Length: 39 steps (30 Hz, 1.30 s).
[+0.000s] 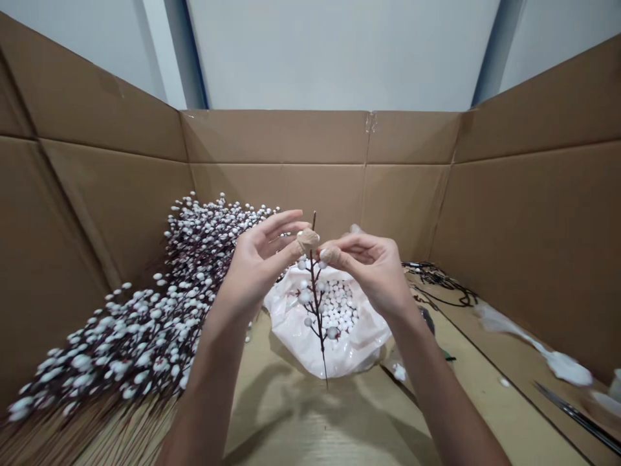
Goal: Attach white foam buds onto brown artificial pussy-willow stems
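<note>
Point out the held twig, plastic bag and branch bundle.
Held twig [317, 304], head view, on its stem.
Plastic bag [359, 346], head view, on its near side.
Branch bundle [121, 343], head view, on its middle.

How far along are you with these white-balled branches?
Much looks done: a big pile of dark branches studded with white balls lies at left. In hand: the left hand pinches a thin twig bearing only a few balls, with the right hand beside it, its taped fingers close by. Left to do: the twig's top looks bare, and the white plastic bag still holds many loose white balls.
</note>
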### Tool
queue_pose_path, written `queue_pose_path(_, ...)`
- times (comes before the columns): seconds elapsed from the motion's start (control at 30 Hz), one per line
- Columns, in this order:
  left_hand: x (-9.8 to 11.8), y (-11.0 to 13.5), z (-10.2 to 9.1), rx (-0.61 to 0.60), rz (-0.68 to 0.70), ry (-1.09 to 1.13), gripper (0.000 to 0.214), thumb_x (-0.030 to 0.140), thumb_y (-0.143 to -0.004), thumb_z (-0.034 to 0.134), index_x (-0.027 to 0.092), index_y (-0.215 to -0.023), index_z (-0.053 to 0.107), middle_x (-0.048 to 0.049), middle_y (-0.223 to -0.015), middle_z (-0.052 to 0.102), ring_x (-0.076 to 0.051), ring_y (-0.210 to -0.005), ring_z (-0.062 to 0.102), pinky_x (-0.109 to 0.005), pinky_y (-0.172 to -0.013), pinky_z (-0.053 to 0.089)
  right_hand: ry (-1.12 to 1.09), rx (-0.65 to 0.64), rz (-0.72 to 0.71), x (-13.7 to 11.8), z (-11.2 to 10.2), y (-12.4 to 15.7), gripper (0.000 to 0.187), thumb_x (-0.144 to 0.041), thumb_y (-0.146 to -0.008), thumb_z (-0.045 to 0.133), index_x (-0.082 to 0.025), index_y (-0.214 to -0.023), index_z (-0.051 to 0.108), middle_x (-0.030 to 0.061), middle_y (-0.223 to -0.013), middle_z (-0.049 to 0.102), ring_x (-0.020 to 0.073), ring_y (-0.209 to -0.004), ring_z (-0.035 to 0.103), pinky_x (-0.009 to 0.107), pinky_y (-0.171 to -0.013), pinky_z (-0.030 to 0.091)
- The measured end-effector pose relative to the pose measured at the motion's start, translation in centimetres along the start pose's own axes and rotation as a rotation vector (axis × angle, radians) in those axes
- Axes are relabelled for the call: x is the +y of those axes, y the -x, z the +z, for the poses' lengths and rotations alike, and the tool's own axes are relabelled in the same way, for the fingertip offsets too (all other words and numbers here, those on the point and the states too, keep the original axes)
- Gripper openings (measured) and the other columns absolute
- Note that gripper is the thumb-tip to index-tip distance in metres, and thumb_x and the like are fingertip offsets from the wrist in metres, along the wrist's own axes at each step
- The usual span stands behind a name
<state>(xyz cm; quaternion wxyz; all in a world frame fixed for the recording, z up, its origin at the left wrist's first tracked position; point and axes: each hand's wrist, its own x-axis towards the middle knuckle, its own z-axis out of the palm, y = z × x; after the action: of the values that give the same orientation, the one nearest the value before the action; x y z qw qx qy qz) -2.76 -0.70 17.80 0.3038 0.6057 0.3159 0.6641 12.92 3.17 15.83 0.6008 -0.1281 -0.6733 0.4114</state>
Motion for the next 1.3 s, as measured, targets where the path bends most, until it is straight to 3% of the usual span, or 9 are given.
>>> queue_pose_path(0.17, -0.4, -0.4, 0.4, 0.063, -0.001, 0.116, 0.054, 0.017, -0.061, 0.077, 0.013, -0.110, 0.056, -0.0028, -0.077, 0.069, -0.015, -0.071, 0.064, -0.026, -0.067, 0.050, 0.014, -0.007, 0.002, 0.1, 0.5, 0.2, 0.003, -0.017, -0.071, 0.071, -0.018, -0.074, 0.072, 0.0025, -0.074, 0.073, 0.0131, -0.071, 0.069, 0.025, -0.069, 0.057)
queue_pose_path(0.47, -0.7, -0.6, 0.5, 0.099, -0.073, 0.262, 0.052, 0.011, -0.055, 0.078, 0.011, -0.103, 0.057, -0.0024, -0.076, 0.068, -0.012, -0.066, 0.064, -0.022, -0.061, 0.049, 0.032, 0.014, -0.020, -0.1, 0.8, 0.4, 0.003, -0.015, -0.070, 0.071, -0.016, -0.071, 0.070, 0.0031, -0.074, 0.073, 0.0139, -0.070, 0.069, 0.027, -0.068, 0.057)
queue_pose_path(0.7, -1.0, -0.8, 0.7, 0.117, -0.099, 0.290, 0.051, 0.009, -0.053, 0.075, 0.012, -0.099, 0.053, -0.0039, -0.071, 0.069, -0.016, -0.066, 0.066, -0.025, -0.063, 0.050, 0.073, -0.010, 0.046, -0.9, 0.4, 0.3, 0.019, -0.028, -0.068, 0.074, -0.016, -0.081, 0.068, 0.0041, -0.082, 0.070, 0.0155, -0.079, 0.067, 0.030, -0.076, 0.055)
queue_pose_path(0.87, -1.0, -0.9, 0.3, 0.106, -0.053, 0.263, 0.049, 0.009, -0.054, 0.074, 0.015, -0.096, 0.051, -0.0030, -0.070, 0.069, -0.016, -0.067, 0.066, -0.025, -0.061, 0.049, 0.087, 0.034, 0.045, -1.4, -1.2, 0.0, 0.023, -0.039, -0.078, 0.064, -0.017, -0.084, 0.065, 0.0040, -0.081, 0.068, 0.0153, -0.079, 0.067, 0.033, -0.078, 0.054)
queue_pose_path(0.97, -0.7, -0.7, -0.1, 0.060, -0.049, 0.246, 0.050, 0.010, -0.054, 0.075, 0.015, -0.097, 0.051, -0.0017, -0.069, 0.069, -0.016, -0.067, 0.066, -0.025, -0.062, 0.051, 0.260, -0.017, 0.134, 0.6, -2.5, -0.5, 0.023, -0.037, -0.081, 0.060, -0.015, -0.083, 0.065, 0.0054, -0.079, 0.068, 0.0150, -0.076, 0.066, 0.031, -0.074, 0.053)
queue_pose_path(1.1, 0.0, -0.3, -0.2, -0.043, -0.080, 0.214, 0.050, 0.010, -0.056, 0.075, 0.016, -0.099, 0.051, -0.0004, -0.069, 0.067, -0.016, -0.066, 0.066, -0.025, -0.063, 0.051, 0.896, -0.368, 0.415, 5.9, -3.6, -0.7, 0.013, -0.016, -0.081, 0.053, -0.012, -0.079, 0.065, 0.0072, -0.082, 0.068, 0.0132, -0.073, 0.062, 0.024, -0.064, 0.048)
queue_pose_path(1.2, 0.3, -0.1, -0.2, -0.096, -0.093, 0.211, 0.051, 0.011, -0.056, 0.076, 0.015, -0.100, 0.050, 0.0006, -0.067, 0.066, -0.016, -0.065, 0.066, -0.024, -0.060, 0.051, 1.010, -0.515, 0.551, 9.8, -3.8, -0.2, 0.021, 0.000, -0.070, 0.054, -0.012, -0.080, 0.067, 0.0047, -0.080, 0.069, 0.0114, -0.067, 0.061, 0.018, -0.054, 0.043)
queue_pose_path(1.3, 0.4, 0.0, -0.2, -0.115, -0.097, 0.212, 0.051, 0.012, -0.057, 0.076, 0.015, -0.101, 0.050, 0.0003, -0.067, 0.066, -0.015, -0.065, 0.065, -0.024, -0.060, 0.051, 1.062, -0.637, 0.630, 12.1, -3.9, 0.5, 0.025, 0.003, -0.060, 0.059, -0.013, -0.077, 0.069, 0.0018, -0.073, 0.069, 0.0111, -0.062, 0.060, 0.016, -0.050, 0.040)
